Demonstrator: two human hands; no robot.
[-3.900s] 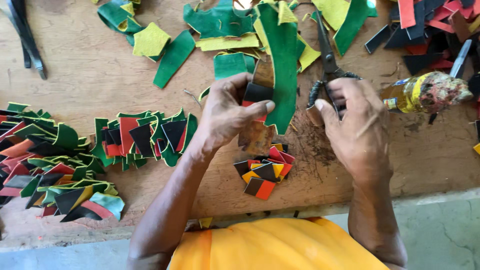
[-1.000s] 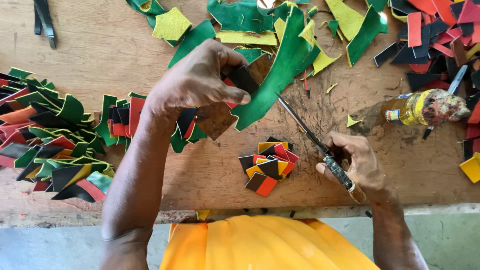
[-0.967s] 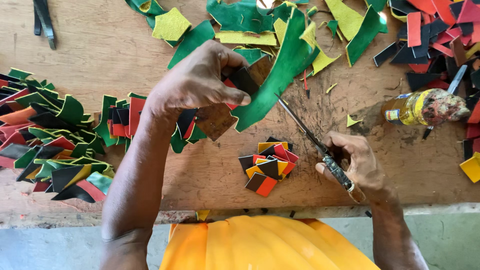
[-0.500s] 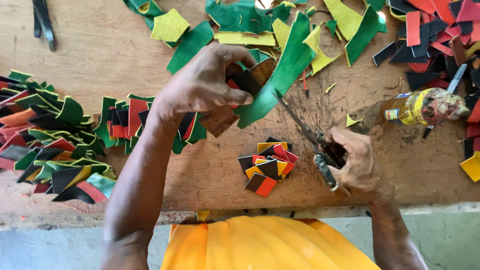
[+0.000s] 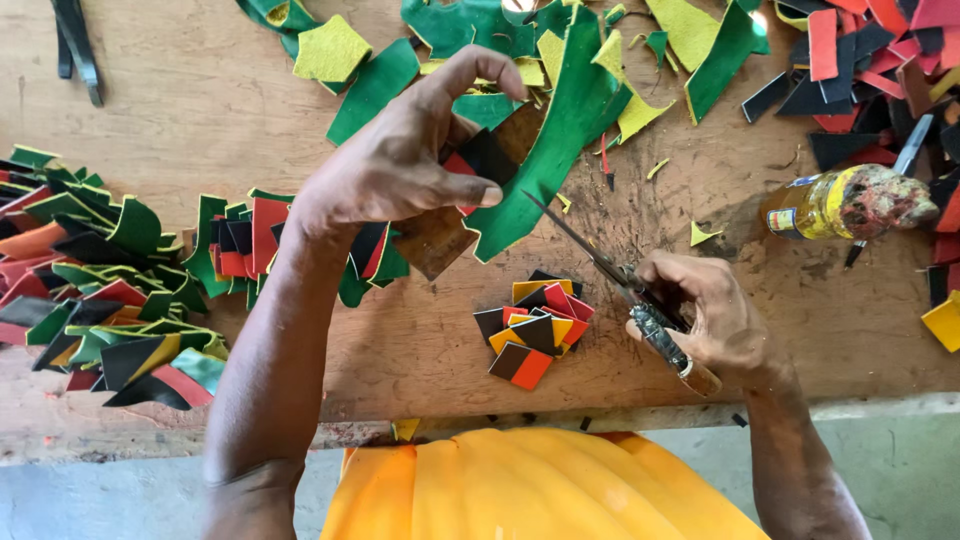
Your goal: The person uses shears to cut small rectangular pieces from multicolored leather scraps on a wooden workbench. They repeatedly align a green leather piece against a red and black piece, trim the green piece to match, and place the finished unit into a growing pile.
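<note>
My left hand [image 5: 400, 165] pinches a small black and red leather piece [image 5: 480, 160] together with a long green leather strip [image 5: 560, 130] and a brown template [image 5: 440, 240] above the wooden bench [image 5: 180, 100]. My right hand [image 5: 700, 315] grips a pair of scissors [image 5: 610, 275] by the handles, the blades pointing up left towards the green strip's lower end. A small pile of cut black, red and yellow pieces [image 5: 535, 330] lies on the bench between my hands.
Stacks of cut multicoloured pieces [image 5: 110, 280] fill the left of the bench. Green and yellow offcuts [image 5: 360, 60] lie at the back, red and black strips [image 5: 860, 60] at the back right. A glue-smeared bottle [image 5: 850, 200] lies on its side at right. A dark tool [image 5: 75, 45] rests at top left.
My right hand has drawn the scissors in and raised them towards the green strip. My left hand has turned slightly, fingers spreading while still pinching the pieces.
</note>
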